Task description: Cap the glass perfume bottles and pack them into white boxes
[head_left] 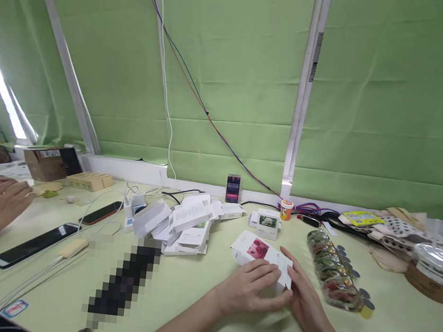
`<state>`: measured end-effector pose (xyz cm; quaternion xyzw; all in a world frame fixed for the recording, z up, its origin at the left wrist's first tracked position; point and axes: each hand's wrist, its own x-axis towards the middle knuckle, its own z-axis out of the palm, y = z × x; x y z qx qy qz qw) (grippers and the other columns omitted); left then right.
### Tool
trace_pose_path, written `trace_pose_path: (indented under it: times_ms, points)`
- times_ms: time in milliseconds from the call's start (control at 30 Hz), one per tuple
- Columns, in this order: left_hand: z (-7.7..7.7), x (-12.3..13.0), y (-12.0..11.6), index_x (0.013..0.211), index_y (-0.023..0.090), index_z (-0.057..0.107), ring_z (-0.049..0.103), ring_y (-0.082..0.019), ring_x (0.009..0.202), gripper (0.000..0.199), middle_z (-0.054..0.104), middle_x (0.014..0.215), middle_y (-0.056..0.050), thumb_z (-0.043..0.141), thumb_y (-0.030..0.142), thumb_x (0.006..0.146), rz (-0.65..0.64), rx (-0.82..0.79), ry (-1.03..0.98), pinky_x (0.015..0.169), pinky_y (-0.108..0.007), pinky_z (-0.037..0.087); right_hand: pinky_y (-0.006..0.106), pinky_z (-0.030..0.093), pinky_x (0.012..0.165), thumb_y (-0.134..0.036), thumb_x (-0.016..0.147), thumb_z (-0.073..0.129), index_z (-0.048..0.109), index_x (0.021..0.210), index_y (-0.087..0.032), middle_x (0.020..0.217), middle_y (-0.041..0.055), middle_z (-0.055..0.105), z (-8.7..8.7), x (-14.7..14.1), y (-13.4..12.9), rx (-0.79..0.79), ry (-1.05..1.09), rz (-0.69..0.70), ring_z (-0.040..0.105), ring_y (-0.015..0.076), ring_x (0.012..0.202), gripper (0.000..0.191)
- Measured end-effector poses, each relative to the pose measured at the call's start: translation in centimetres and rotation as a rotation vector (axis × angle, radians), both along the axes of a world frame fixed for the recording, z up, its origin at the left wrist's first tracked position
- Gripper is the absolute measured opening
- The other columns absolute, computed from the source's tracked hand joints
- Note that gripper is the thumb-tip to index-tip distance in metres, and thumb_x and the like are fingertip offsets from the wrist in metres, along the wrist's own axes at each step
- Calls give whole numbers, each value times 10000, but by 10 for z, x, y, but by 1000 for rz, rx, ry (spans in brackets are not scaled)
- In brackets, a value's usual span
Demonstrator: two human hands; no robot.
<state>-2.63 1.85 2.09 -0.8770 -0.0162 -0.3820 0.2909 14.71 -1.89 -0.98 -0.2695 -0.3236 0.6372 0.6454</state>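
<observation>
A white box with a pink flower picture (259, 249) lies tilted between my two hands, its near right end covered by them. My left hand (250, 286) rests over the box's near side, with its fingers bent across the top. At the box's right end, my right hand (306, 298) has its fingers against the end and side. Just behind stands a small white box with a white flower picture (268, 224). To the left is a heap of white cartons and folded papers (191, 221).
Clear packets (327, 268) with round discs line the right. Further right is a lidded tub (437, 270). Phones (32, 245), white cables and a charger block (137, 204) lie left. Another person's hands (1, 202) are at the far left. A phone (233, 188) stands at the back.
</observation>
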Motion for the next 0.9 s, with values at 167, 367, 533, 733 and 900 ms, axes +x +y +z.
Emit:
trace_pose_path:
  times_ms: [167,367,533,733,900]
  points:
    - [1,1,0,1203,215,582,570,-180,1112,339,663,1053,-70,598,193,866,-8,-1,28,1001,-354,446,324,470,946,-442,819,680,465,1386,-331,1261,39,665,3,0,-4,4,-28,29,580,230,1176,616]
    - [-1,2,2,1186,203,592,561,-175,1105,315,656,1051,-64,591,185,871,1,-14,42,1040,-383,399,292,488,905,-455,826,666,563,1297,-329,1244,22,668,8,0,-6,52,-99,38,595,230,1142,498]
    - [-1,1,3,1200,207,583,566,-175,1088,334,653,1021,-62,590,166,869,3,-28,37,1033,-397,403,263,509,799,-450,809,681,663,1181,-281,1134,31,705,5,2,-3,56,-149,45,632,216,993,409]
    - [-1,-2,5,1254,206,551,553,-174,1114,391,641,1031,-75,578,135,871,9,-16,40,1029,-408,407,254,486,808,-373,819,679,614,1241,-278,1075,34,701,4,3,-5,105,-120,115,623,183,933,437]
    - [-2,-3,4,1266,208,546,559,-174,1093,423,641,1027,-71,614,142,854,16,-12,65,1030,-411,404,262,483,805,-385,790,699,629,1219,-278,1069,32,704,2,3,-4,99,-137,92,619,195,941,447]
